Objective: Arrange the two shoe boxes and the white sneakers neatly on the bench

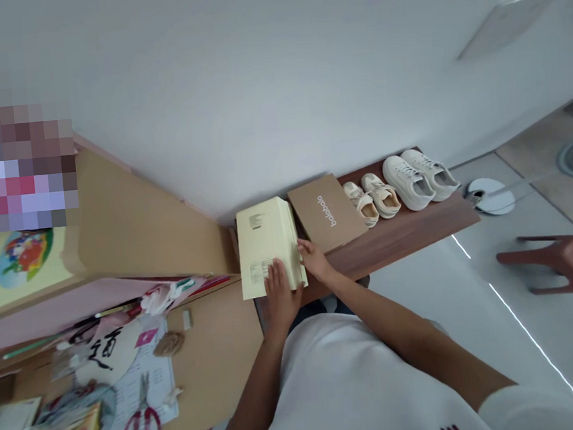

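A pale yellow shoebox (pixel 263 240) stands on a low brown wooden shelf (pixel 399 238) against the white wall. My left hand (pixel 279 292) lies flat on the box's near end with fingers spread over its label. My right hand (pixel 314 258) presses against the box's right side, fingers stretched along it. A brown cardboard shoebox (pixel 327 211) with white lettering sits right beside the yellow one.
Small beige shoes (pixel 371 201) and white sneakers (pixel 420 178) line the shelf further along. A desk (pixel 214 362) at left holds red scissors (pixel 142 428), papers and twine. A brown plastic stool (pixel 561 261) stands on the tiled floor; a white round object (pixel 490 196) lies by the shelf end.
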Motion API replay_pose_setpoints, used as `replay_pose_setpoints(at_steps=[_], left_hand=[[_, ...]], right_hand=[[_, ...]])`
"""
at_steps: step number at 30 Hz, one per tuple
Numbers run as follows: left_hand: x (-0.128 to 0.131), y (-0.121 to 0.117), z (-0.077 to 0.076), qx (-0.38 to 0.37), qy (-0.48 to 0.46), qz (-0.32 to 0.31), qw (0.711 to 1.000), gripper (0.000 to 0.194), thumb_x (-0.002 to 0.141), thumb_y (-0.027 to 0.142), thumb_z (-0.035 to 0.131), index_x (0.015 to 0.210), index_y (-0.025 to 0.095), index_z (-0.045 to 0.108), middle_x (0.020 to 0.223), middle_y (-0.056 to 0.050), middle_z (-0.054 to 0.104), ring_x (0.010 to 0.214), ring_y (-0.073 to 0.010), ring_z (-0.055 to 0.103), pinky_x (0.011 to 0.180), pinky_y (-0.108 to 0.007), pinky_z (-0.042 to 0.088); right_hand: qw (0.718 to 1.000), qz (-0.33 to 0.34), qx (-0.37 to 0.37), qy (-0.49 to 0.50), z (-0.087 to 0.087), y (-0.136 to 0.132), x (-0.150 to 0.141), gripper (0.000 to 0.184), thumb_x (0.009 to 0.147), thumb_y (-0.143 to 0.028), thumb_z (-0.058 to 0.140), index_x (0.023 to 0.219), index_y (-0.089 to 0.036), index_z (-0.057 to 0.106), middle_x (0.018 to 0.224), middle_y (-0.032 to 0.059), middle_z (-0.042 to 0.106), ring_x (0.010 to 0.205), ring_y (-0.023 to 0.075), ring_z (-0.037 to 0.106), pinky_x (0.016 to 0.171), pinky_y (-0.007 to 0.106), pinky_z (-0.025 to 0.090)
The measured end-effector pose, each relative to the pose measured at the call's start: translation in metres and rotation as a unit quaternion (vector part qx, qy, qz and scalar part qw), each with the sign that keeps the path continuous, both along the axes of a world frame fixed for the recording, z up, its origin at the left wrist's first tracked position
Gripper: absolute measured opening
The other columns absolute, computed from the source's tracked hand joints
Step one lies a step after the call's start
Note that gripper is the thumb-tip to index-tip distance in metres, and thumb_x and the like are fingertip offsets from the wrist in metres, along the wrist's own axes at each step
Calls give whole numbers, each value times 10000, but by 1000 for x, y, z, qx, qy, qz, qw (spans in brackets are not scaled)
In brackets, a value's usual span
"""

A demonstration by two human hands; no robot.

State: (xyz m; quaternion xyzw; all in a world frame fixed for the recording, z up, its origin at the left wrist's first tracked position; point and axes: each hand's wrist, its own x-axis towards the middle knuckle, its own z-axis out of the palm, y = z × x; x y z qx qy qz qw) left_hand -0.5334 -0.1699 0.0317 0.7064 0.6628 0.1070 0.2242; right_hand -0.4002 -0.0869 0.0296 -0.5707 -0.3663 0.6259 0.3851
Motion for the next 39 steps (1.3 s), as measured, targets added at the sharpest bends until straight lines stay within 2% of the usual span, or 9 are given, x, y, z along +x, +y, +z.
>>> replay_pose_setpoints(at_steps=[5, 8, 12, 18, 23, 28, 32, 36, 39], left_hand=[[26, 19, -22, 9, 96, -53, 994, 737, 942, 279, 556, 1608, 172, 260, 1659, -199, 228, 1557, -347, 128, 1219, -584, 200], [49, 30, -24, 16, 122, -18, 992, 745, 941, 249, 560, 1612, 165, 247, 1656, -218, 219, 1554, -356, 136, 1217, -597, 194], [77, 41, -22, 7, 124, 45, 991, 716, 950, 235, 532, 1608, 156, 261, 1655, -232, 208, 1551, -394, 113, 1192, -662, 192], [106, 43, -18, 3, 125, 163, 979, 663, 947, 205, 463, 1594, 227, 319, 1670, -211, 177, 1537, -459, 95, 1127, -767, 185], [131, 29, -17, -7, 137, 202, 970, 674, 923, 163, 441, 1588, 203, 334, 1672, -219, 173, 1532, -476, 86, 1135, -751, 194], [117, 37, -13, -12, 137, 214, 967, 691, 924, 208, 477, 1595, 192, 315, 1672, -229, 161, 1536, -472, 54, 1151, -733, 161], [109, 52, -8, -22, 102, 230, 968, 685, 947, 326, 489, 1582, 120, 331, 1667, -247, 158, 1541, -454, 58, 1171, -707, 133], [126, 84, -14, 25, -63, 263, 963, 658, 1017, 437, 316, 1555, 61, 362, 1625, -227, 312, 1537, -306, 250, 1233, -519, 219], [136, 107, -16, -69, -211, 319, 922, 719, 1033, 515, 154, 1467, 60, 502, 1486, -214, 533, 1414, -266, 484, 1185, -413, 358]], right_hand=[[987, -18, 159, -26, 23, 6, 25, 471, 947, -557, 476, 1267, -237, 605, 1310, 97, 657, 1198, 224, 607, 1038, 407, 496], [966, -38, 196, -162, 29, 13, 76, 409, 960, -438, 460, 1264, -209, 608, 1318, 132, 635, 1218, 243, 588, 1045, 434, 483], [912, -74, 174, -364, 20, 33, 142, 465, 908, -307, 488, 1333, -138, 568, 1418, 199, 543, 1386, 311, 444, 1178, 536, 319], [875, 108, 94, -463, -4, 42, 171, 700, 915, -387, 573, 1524, -100, 380, 1650, 239, 220, 1526, 405, 200, 1193, 574, 255], [856, 173, 89, -478, -12, 17, 185, 669, 984, -436, 506, 1566, -158, 329, 1669, 230, 172, 1517, 383, 270, 1169, 528, 322], [859, 215, 78, -457, -16, 11, 199, 686, 1004, -468, 462, 1595, -181, 262, 1655, 265, 186, 1453, 404, 398, 1100, 542, 409], [877, 209, 78, -426, -20, 16, 200, 699, 986, -446, 501, 1595, -200, 260, 1650, 238, 232, 1459, 394, 394, 1102, 530, 418], [917, 146, 101, -357, -24, 27, 198, 784, 914, -385, 588, 1590, -162, 261, 1640, 202, 285, 1516, 335, 300, 1181, 494, 349], [946, 81, 101, -299, -26, 36, 203, 835, 879, -404, 603, 1587, -121, 262, 1624, 193, 329, 1534, 295, 264, 1230, 470, 277]])
